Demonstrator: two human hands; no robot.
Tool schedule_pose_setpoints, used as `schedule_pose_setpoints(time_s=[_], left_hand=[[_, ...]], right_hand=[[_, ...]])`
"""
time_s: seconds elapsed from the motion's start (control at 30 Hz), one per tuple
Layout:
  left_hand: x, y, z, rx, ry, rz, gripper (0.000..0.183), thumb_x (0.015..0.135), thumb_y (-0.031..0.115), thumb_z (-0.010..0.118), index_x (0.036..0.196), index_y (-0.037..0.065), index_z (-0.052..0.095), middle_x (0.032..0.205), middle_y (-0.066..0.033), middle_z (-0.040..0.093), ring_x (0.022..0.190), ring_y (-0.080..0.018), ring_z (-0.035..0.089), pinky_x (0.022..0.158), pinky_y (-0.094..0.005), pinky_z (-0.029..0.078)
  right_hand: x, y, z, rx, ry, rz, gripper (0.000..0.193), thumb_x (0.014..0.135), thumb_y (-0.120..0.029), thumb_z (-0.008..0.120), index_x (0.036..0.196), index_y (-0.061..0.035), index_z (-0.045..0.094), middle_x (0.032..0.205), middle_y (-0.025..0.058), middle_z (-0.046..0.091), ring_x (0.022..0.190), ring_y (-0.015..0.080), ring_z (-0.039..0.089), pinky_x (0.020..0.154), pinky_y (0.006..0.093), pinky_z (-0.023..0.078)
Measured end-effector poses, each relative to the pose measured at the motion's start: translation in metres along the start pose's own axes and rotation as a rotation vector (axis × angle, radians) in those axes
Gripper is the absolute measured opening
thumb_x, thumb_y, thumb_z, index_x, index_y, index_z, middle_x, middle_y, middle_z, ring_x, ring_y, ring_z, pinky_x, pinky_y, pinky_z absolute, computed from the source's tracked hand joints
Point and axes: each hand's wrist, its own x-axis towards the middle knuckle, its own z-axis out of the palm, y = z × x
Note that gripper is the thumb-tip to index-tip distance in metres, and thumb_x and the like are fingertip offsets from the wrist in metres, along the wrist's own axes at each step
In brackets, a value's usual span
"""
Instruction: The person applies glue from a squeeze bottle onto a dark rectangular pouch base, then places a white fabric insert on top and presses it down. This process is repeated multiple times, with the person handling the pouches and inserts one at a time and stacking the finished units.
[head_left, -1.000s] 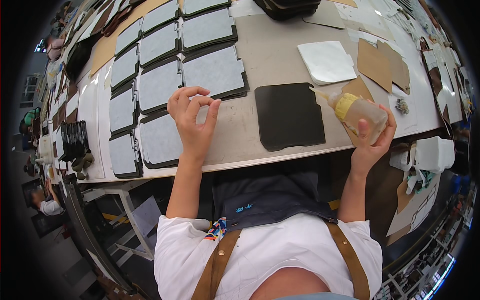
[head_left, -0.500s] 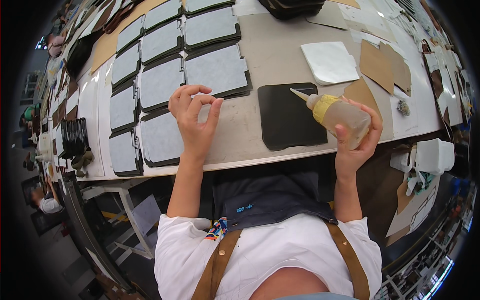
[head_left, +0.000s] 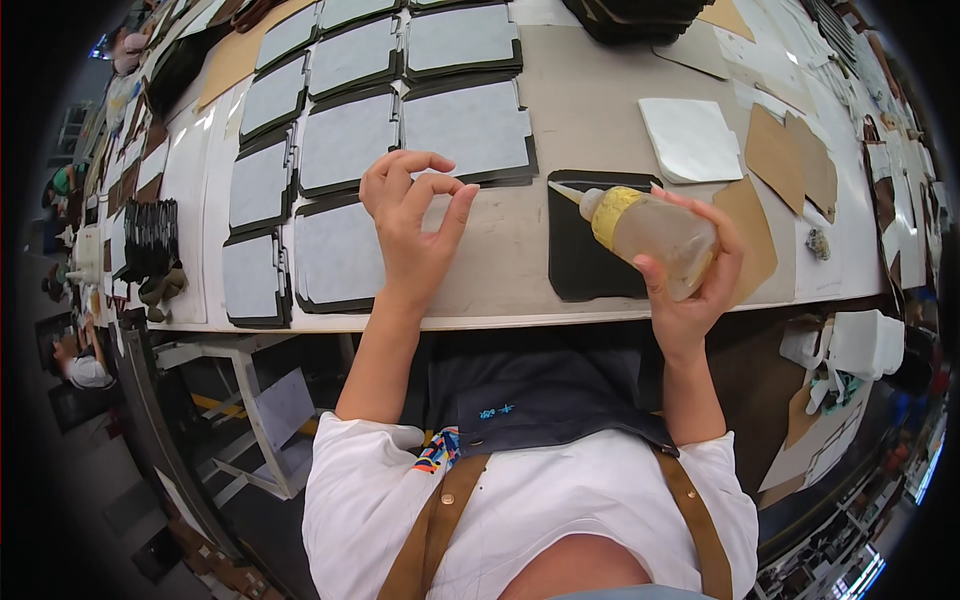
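Translucent plastic squeeze bottle [head_left: 655,235] with yellow collar, matt black panel [head_left: 585,255], possibly leather, smooth beige tabletop [head_left: 580,100]

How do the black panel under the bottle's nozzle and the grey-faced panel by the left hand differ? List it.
The black panel shows a bare dark face; the grey-faced panel carries a pale grey sheet with a dark border. The black panel lies alone under the squeeze bottle; the grey-faced panel sits among rows of similar ones. Both lie flat on the table.

We see a white square sheet [head_left: 690,138], tan card pieces [head_left: 790,160], and a rack of dark pieces [head_left: 150,238] at far left.
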Motion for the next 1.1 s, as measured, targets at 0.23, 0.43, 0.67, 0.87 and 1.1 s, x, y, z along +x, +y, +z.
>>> schedule_pose_setpoints(time_s=[0.23,0.43,0.67,0.87,1.1], left_hand=[[-0.001,-0.002,0.001,-0.025,0.043,-0.006,0.012,0.081,0.015,0.08,0.083,0.014,0.068,0.102,0.0017,0.065,0.111,-0.0243,0.053,0.099,-0.0422,0.032],[0.001,-0.001,0.001,-0.017,0.052,-0.004,0.011,0.081,0.015,0.079,0.084,0.015,0.068,0.1,0.0016,0.065,0.11,-0.0241,0.053,0.099,-0.0418,0.032],[0.0,-0.001,0.0,0.007,0.049,-0.003,0.012,0.081,0.015,0.08,0.084,0.014,0.068,0.1,0.0015,0.065,0.11,-0.0245,0.053,0.099,-0.0422,0.032],[0.0,-0.001,0.0,0.014,0.037,-0.002,0.012,0.082,0.013,0.079,0.085,0.013,0.068,0.102,0.0003,0.066,0.111,-0.0251,0.053,0.1,-0.0415,0.033],[0.0,0.001,-0.001,0.029,0.014,-0.005,0.01,0.085,0.011,0.077,0.088,0.01,0.068,0.105,-0.002,0.068,0.114,-0.0261,0.054,0.102,-0.04,0.034]], right_hand=[[0.032,0.009,-0.019,0.241,-0.03,0.196,0.071,0.083,-0.022,0.086,0.139,-0.0029,0.046,0.126,0.013,0.059,0.125,0.033,0.062,0.106,0.0407,0.049],[0.045,0.015,-0.025,0.212,-0.074,0.29,0.071,0.081,-0.026,0.088,0.138,-0.0048,0.051,0.124,0.0097,0.058,0.123,0.0282,0.062,0.106,0.0379,0.048],[0.052,0.017,-0.03,0.111,-0.126,0.253,0.067,0.079,-0.024,0.089,0.134,-0.0056,0.056,0.117,0.0079,0.062,0.112,0.0198,0.062,0.102,0.0336,0.048],[0.049,0.014,-0.036,0.156,-0.172,0.283,0.067,0.079,-0.024,0.089,0.133,-0.0039,0.056,0.116,0.0087,0.062,0.111,0.0209,0.064,0.1,0.0338,0.049],[0.041,0.008,-0.04,0.28,-0.256,0.249,0.069,0.078,-0.025,0.089,0.131,0.0015,0.054,0.114,0.0123,0.063,0.11,0.0295,0.068,0.099,0.0407,0.053]])
